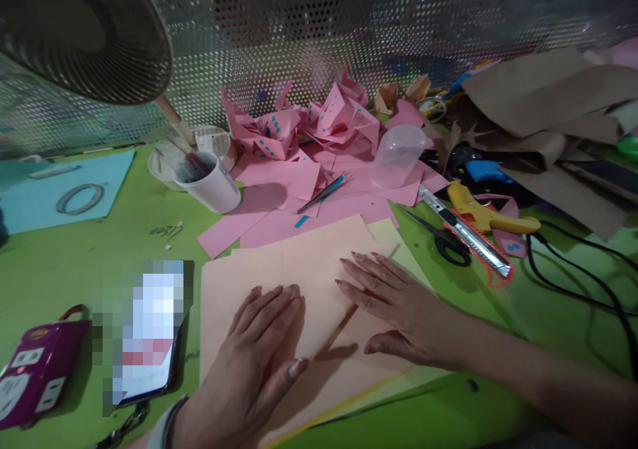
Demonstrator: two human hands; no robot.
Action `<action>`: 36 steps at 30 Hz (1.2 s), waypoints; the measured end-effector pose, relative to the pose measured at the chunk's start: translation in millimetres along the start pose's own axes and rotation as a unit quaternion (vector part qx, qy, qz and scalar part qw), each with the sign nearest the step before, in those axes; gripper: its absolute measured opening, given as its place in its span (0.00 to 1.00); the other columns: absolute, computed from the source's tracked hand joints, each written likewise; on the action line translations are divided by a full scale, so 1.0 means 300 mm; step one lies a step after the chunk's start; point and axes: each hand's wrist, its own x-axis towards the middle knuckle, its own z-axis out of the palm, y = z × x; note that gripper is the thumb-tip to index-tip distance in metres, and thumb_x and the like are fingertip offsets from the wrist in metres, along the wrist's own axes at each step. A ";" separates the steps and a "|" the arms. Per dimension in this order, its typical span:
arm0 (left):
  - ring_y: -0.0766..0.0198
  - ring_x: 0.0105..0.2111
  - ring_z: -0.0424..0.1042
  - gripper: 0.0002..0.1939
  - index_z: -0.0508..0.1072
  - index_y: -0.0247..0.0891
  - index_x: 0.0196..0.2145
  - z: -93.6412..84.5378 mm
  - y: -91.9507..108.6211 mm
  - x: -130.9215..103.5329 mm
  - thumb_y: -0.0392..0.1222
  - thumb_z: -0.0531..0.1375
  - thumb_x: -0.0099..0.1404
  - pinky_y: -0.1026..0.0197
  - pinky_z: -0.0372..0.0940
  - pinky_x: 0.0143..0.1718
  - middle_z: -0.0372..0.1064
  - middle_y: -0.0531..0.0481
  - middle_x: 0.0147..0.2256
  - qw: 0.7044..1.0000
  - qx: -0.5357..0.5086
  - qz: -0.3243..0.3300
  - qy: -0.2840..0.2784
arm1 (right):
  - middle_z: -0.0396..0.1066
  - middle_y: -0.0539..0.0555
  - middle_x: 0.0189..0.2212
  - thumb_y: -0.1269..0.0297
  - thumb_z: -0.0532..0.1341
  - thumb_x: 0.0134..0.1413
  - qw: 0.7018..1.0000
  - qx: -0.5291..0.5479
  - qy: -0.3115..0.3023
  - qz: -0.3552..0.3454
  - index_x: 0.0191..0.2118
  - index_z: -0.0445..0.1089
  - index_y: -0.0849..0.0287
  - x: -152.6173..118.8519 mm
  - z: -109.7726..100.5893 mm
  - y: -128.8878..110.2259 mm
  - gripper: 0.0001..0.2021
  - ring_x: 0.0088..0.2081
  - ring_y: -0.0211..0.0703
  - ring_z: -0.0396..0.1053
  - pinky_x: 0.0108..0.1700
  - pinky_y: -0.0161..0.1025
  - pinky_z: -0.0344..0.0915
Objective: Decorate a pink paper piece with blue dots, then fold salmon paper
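A sheet of peach-coloured paper [249,263] lies before me, with a folded edge running diagonally between my hands. My left hand [259,349] rests on its left part, fingers extended and the thumb apart. On the right, my right hand [391,299] lies flat with spread fingers on the paper beside that raised edge. Neither hand grips anything. Yellowish paper [399,243] shows from underneath at the right and along the lower edge.
Scissors [443,240], a box cutter [463,230] and a yellow glue gun [488,216] with black cables lie right. Behind are tweezers [319,193], pink paper pieces [269,183] and a white cup [212,186]. A phone [154,329] and purple device [47,362] lie left, below a fan [90,30].
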 end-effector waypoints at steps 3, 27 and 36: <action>0.51 0.65 0.57 0.32 0.51 0.40 0.69 0.006 -0.003 -0.001 0.51 0.51 0.72 0.40 0.52 0.66 0.58 0.44 0.66 1.000 0.013 0.003 -0.002 | 0.45 0.62 0.71 0.40 0.49 0.63 1.000 0.001 0.003 0.005 0.72 0.46 0.57 0.001 -0.001 -0.001 0.39 0.72 0.56 0.38 0.69 0.61 0.47; 0.50 0.63 0.62 0.28 0.61 0.38 0.63 0.035 -0.009 0.006 0.52 0.54 0.70 0.44 0.57 0.65 0.62 0.42 0.63 0.997 0.062 0.002 0.039 | 0.48 0.63 0.70 0.38 0.47 0.64 1.000 -0.019 -0.022 0.010 0.69 0.54 0.62 0.011 0.000 -0.001 0.38 0.72 0.55 0.39 0.71 0.57 0.39; 0.49 0.66 0.56 0.30 0.58 0.39 0.66 0.040 -0.012 0.001 0.55 0.51 0.72 0.42 0.54 0.66 0.54 0.40 0.67 0.996 0.087 0.000 0.006 | 0.49 0.62 0.70 0.42 0.46 0.66 0.993 -0.026 0.042 0.105 0.68 0.56 0.61 0.011 -0.016 0.043 0.34 0.71 0.54 0.44 0.70 0.58 0.43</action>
